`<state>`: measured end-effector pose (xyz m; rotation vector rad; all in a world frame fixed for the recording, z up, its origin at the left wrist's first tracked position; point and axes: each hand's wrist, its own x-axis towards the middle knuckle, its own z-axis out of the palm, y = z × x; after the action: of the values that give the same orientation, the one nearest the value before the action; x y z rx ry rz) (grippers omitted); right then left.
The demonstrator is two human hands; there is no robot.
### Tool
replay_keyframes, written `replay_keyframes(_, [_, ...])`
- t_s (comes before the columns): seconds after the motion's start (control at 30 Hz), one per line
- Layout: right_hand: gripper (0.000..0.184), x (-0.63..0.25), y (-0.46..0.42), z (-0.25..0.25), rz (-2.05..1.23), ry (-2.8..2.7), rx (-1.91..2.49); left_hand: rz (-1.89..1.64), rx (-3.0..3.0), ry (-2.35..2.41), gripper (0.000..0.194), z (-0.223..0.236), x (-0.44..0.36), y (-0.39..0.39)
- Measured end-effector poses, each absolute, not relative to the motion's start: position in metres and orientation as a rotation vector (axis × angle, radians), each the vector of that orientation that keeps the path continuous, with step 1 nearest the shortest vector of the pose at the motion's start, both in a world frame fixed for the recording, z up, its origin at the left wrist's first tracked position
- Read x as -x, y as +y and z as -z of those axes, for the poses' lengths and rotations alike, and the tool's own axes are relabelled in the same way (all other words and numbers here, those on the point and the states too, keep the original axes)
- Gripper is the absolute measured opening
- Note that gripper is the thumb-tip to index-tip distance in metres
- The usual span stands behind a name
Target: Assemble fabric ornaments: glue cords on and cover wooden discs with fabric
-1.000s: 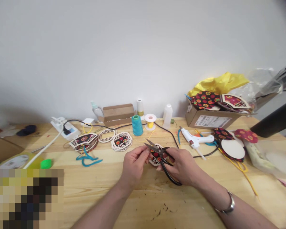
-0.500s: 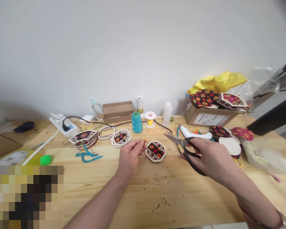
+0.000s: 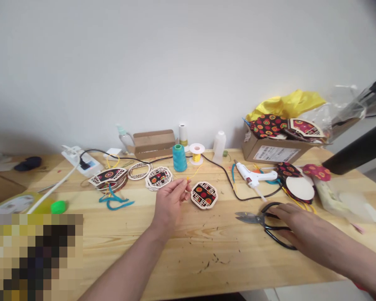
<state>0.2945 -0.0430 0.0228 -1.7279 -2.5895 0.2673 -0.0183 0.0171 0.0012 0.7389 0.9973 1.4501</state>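
Note:
My left hand (image 3: 172,196) is closed, its thumb and forefinger pinching a thin yellow cord (image 3: 198,169) that leads up to a white spool (image 3: 196,149). Just right of those fingers, a scalloped wooden ornament (image 3: 204,195) with dark flowered fabric lies flat on the table. My right hand (image 3: 296,223) has its fingers at the black handles of the scissors (image 3: 253,218). Low over or on the wood, the scissors point left with blades slightly apart.
A teal thread cone (image 3: 179,159) stands behind my left hand. On the right are a white glue gun (image 3: 257,174) with its black cable and a cardboard box (image 3: 272,150) of fabric pieces. Several wooden ornaments (image 3: 159,178) lie on the left. Dark scraps (image 3: 209,264) dot the front.
My right hand has carried the scissors down and to the right, away from the ornament, towards the tabletop. My left hand keeps its pinch on the yellow cord, nearly unmoved.

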Motion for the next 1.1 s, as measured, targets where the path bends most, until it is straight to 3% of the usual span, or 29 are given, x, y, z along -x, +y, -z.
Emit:
replay_keyframes(0.1, [0.023, -0.268, -0.037, -0.034, -0.03, -2.568, 1.692, -1.45, -0.732, 1.006, 0.018, -0.002, 0.017, 0.017])
replay_keyframes(0.2, [0.025, -0.225, -0.024, -0.042, -0.137, -2.478, 1.577, -1.448, -0.733, 1.029, 0.021, -0.003, 0.017, 0.017])
replay_keyframes(0.43, [0.072, -0.152, 0.01, -0.016, -0.391, -2.337, 1.382, -1.485, -0.732, 1.114, 0.023, 0.0, 0.019, 0.018])
replay_keyframes(0.53, [0.082, -0.145, 0.014, -0.001, -0.363, -2.286, 1.418, -1.485, -0.75, 1.123, 0.022, 0.002, 0.02, 0.02])
replay_keyframes(1.1, [0.084, -0.143, 0.014, 0.016, -0.303, -2.258, 1.43, -1.397, -0.792, 1.1, 0.017, 0.008, 0.017, 0.024])
